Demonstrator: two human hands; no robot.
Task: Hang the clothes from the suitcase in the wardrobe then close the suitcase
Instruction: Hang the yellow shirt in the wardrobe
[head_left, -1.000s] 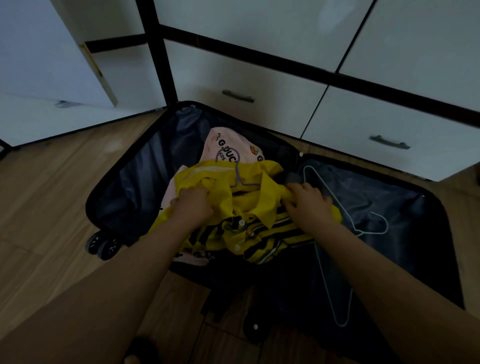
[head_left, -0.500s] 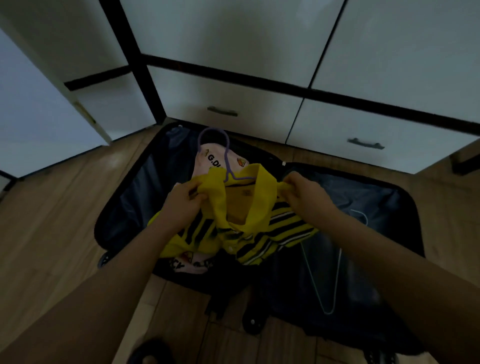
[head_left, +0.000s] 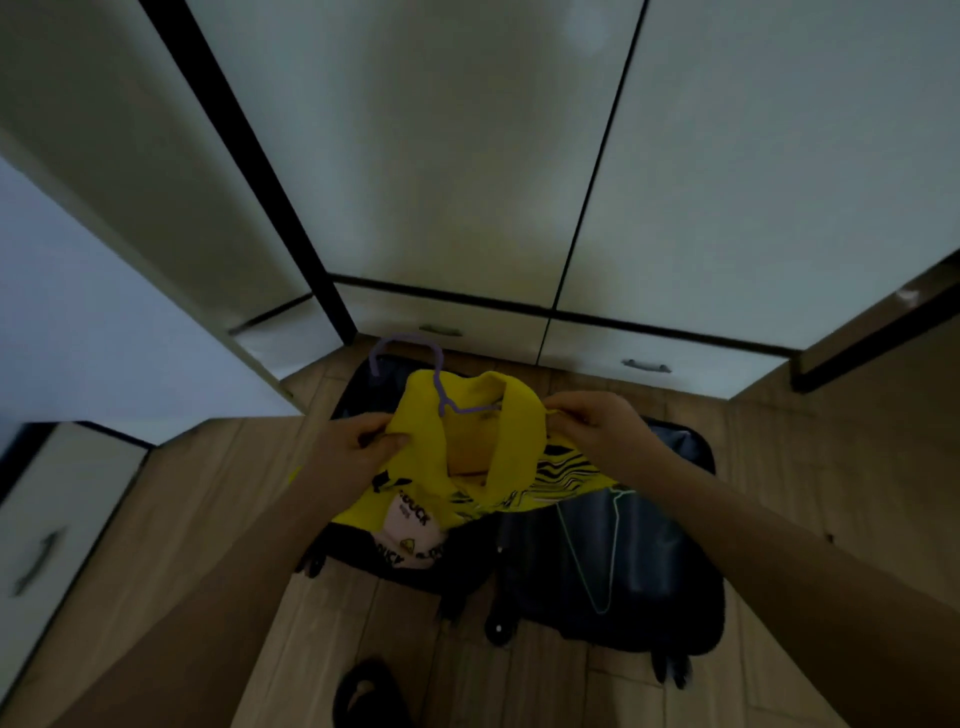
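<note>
1. Your left hand (head_left: 358, 447) pinches the left shoulder of the yellow shirt (head_left: 467, 447), thumb and fingers curled into the cloth.
2. Your right hand (head_left: 597, 426) grips the shirt's right shoulder in the same way, fingers bent over the fabric.
3. The shirt hangs between your hands, held up above the open suitcase (head_left: 675, 571), collar spread wide and black stripes showing on its lower right side.
4. A purple hanger (head_left: 410, 345) sits inside the neck opening, its hook rising above the collar.
5. Below the shirt, a pink garment (head_left: 415, 540) with dark lettering lies in the suitcase's left half.
6. A pale green wire hanger (head_left: 597, 551) lies in the right half of the case.
7. White wardrobe doors (head_left: 467, 156) stand straight ahead, and those facing you look closed, with drawers (head_left: 649, 358) beneath them.
8. One door panel (head_left: 130, 171) on your left stands angled outward.
9. A dark sandal (head_left: 369, 696) rests on the wooden floor (head_left: 208, 493) near the bottom edge.
</note>
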